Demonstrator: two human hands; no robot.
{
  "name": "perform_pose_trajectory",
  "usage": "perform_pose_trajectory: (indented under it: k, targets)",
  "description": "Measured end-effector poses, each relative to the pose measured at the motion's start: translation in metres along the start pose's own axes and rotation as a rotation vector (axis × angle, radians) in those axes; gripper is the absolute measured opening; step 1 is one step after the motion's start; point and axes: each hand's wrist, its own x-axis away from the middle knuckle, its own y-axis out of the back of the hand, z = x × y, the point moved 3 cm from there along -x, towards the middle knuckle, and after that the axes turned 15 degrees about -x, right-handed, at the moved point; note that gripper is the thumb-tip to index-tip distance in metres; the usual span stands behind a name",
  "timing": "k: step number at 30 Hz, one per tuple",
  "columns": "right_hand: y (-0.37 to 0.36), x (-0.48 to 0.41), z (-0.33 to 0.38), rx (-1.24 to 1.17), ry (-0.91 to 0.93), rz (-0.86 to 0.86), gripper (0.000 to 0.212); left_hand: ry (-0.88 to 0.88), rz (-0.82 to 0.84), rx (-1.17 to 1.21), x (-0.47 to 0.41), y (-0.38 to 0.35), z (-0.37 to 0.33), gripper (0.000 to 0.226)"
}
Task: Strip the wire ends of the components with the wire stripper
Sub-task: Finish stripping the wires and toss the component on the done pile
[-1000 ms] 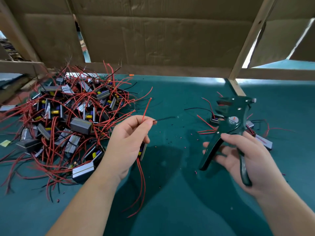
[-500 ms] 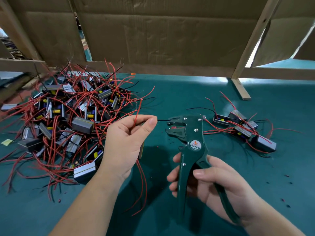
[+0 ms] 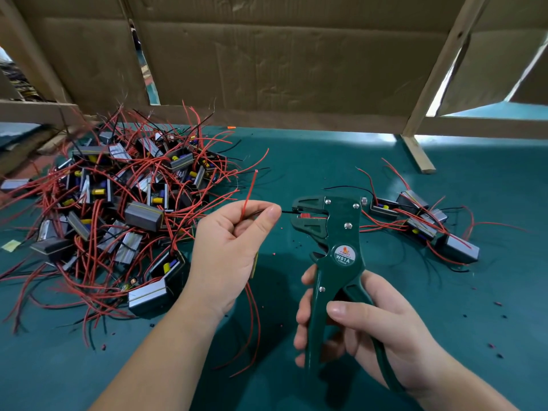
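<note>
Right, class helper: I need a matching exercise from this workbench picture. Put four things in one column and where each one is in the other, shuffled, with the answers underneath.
Things
1. wire stripper
2. black wire
3. large pile of components
4. small group of components

Places
A. heaped on the green mat, left of the left hand
B. gripped by its handles in the right hand
C. pinched in the left hand, tip reaching the stripper's jaws
D. lying on the mat, right of the stripper's head

Pairs: 1-B, 2-C, 3-A, 4-D
</note>
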Motion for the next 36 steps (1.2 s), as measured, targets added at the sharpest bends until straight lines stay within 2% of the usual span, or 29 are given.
perform_pose_trajectory:
  k: [3,7,12,18,22,27,29,34,36]
  targets:
    - [0.000,-0.001,-0.001,0.022,0.025,-0.008,0.054,-0.011,-0.005,0.012,0.001,0.000,-0.002,0.017]
    - [0.000,0.000,-0.001,0.027,0.049,-0.011,0.048,-0.006,-0.001,0.016,0.002,0.002,-0.002,0.019]
    - [0.000,0.000,0.000,-0.014,0.049,-0.021,0.054,-0.028,0.022,0.012,0.002,0.001,-0.004,0.016]
    - [-0.003,0.002,0.003,0.017,0.054,-0.037,0.049,-0.015,0.040,0.013,0.001,0.002,-0.001,0.020]
    - [-0.005,0.005,0.001,0.047,0.077,-0.114,0.055,-0.047,0.073,-0.027,0.001,0.001,0.000,0.018]
    - [-0.006,0.008,0.000,0.062,0.121,-0.239,0.066,-0.087,0.041,-0.065,-0.003,0.004,0.005,0.036]
    - [0.000,0.005,0.003,0.095,0.153,-0.283,0.061,-0.061,0.033,-0.085,-0.005,0.006,0.008,0.035]
    - [0.007,-0.003,0.013,-0.014,0.168,-0.188,0.058,-0.071,0.044,-0.166,-0.006,0.008,0.010,0.033]
    - [0.013,-0.004,0.014,-0.069,0.207,-0.217,0.044,-0.063,0.074,-0.170,-0.007,0.009,0.011,0.030]
